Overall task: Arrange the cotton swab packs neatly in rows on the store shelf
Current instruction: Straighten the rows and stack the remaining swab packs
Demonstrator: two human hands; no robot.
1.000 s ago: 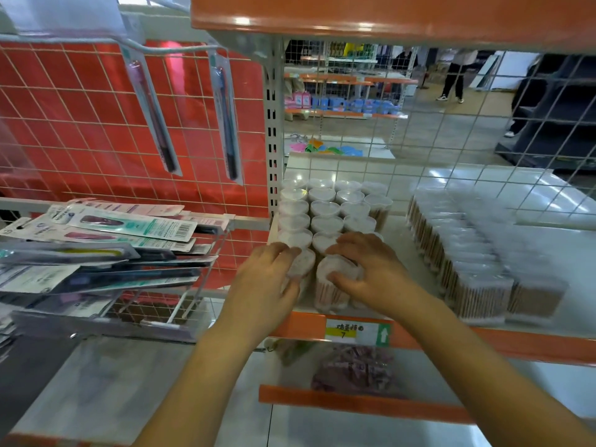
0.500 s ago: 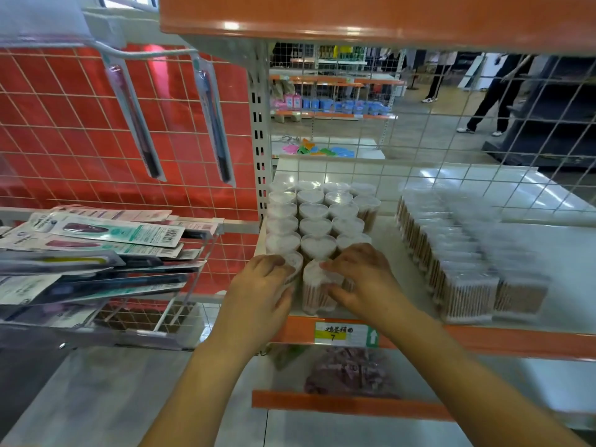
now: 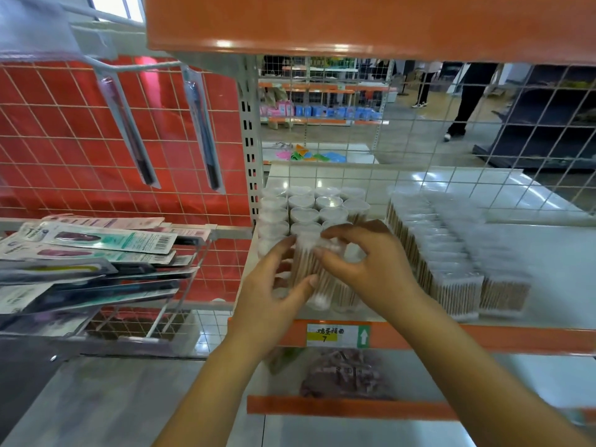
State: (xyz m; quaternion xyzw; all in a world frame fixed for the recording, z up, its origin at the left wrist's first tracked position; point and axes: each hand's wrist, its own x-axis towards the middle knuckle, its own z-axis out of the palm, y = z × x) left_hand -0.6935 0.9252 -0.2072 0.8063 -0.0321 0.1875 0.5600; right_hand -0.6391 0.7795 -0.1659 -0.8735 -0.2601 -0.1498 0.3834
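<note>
My left hand (image 3: 274, 295) and right hand (image 3: 371, 266) have lifted one cotton swab pack (image 3: 308, 269) off the front of the shelf (image 3: 483, 338); half a second ago it stood there. Both sets of fingers curl around it, tilted, just before the standing rows of packs (image 3: 309, 211).

Both hands at the shelf (image 3: 532, 337) front, left hand (image 3: 274, 295) and right hand (image 3: 374, 269) closed round one swab pack (image 3: 306, 269) between them. Directly behind, rows of round packs (image 3: 309, 211) running back to the wire grid (image 3: 451, 140). To the right, well apart, a block of flat packs (image 3: 451, 253). Off to the left, a wire basket (image 3: 145, 324) piled with carded goods (image 3: 96, 243). Below the shelf edge, a price label (image 3: 335, 335).
</note>
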